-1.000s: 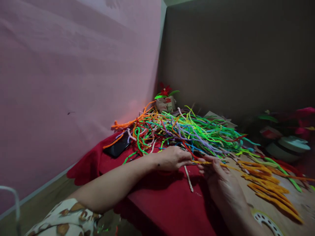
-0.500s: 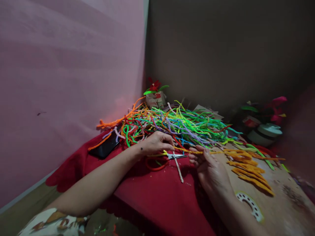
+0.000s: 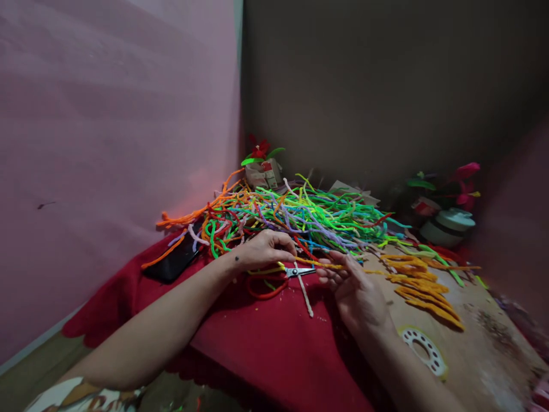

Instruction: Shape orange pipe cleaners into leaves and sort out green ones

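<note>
Between my hands a yellow-orange pipe cleaner (image 3: 315,263) is stretched nearly level. My left hand (image 3: 266,250) pinches its left end with thumb and curled fingers. Farther right, my right hand (image 3: 358,292) holds the same strand between thumb and fingers, palm turned partly up. Just below the strand lie scissors (image 3: 295,272) with red and yellow handles, partly hidden by my left hand. A short whitish pipe cleaner (image 3: 306,297) crosses under the blades on the red cloth (image 3: 274,349). Beside my right hand, several bent yellow-orange pipe cleaners (image 3: 424,286) rest on a board.
A tangled heap of many-coloured pipe cleaners (image 3: 300,212) spreads behind my hands. A dark phone (image 3: 171,263) lies at left. Pots with a red flower (image 3: 259,149) and a pink flower (image 3: 467,177) stand behind. A white ring with holes (image 3: 424,350) lies on the wooden board (image 3: 476,360).
The whole view has shifted slightly, so things appear farther left. My hands are slightly closer together along the yellow-orange pipe cleaner, and both keep hold of it.
</note>
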